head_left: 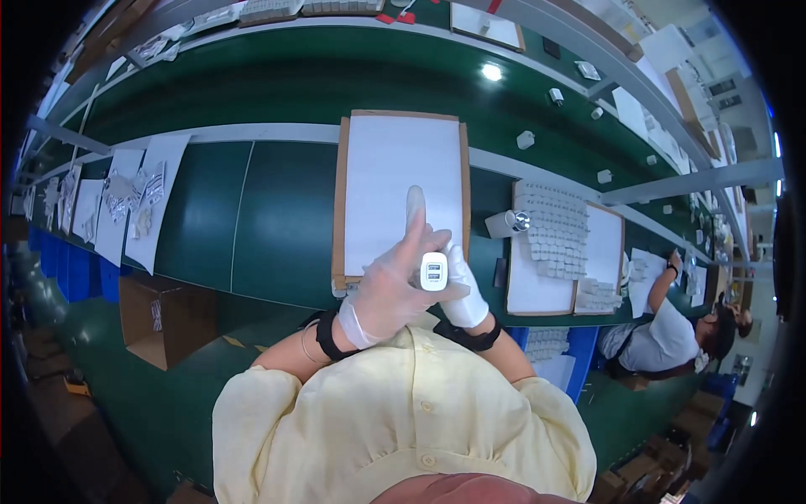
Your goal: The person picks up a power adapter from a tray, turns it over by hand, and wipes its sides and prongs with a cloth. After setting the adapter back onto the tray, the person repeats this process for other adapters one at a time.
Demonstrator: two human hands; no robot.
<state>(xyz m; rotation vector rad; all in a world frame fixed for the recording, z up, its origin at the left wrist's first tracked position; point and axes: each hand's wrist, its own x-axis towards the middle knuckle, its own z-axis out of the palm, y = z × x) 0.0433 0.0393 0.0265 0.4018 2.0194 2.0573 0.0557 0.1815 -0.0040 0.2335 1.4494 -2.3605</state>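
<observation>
Charger block: small white plug-in block (434, 271) with two ports facing up, held above the near edge of the green surface (277, 218), at about 6 o'clock from the white tray.
Left hand: gloved (388, 290), grip closed on the charger block from its left side, forefinger standing straight up towards 12 o'clock.
Right hand: gloved (464, 296), tucked just behind the block at 3 o'clock; fingers mostly hidden, so I cannot tell whether that grip is closed.
Doing it well: I would judge that keeping the port face turned up and steady, pinched by the sides only, lets both ports be looked over without smudging.
Paper sheets: white sheets (126, 202) with small bagged parts lie at 9 o'clock.
Cardboard box: open brown carton (155, 323) on the floor at 8 o'clock.
White tray: brown-rimmed board with a blank white sheet (403, 181), straight ahead.
Stacked blocks: rows of white blocks (558, 231) on a second board at 3 o'clock.
Co-worker: seated person (672, 332) further right.
</observation>
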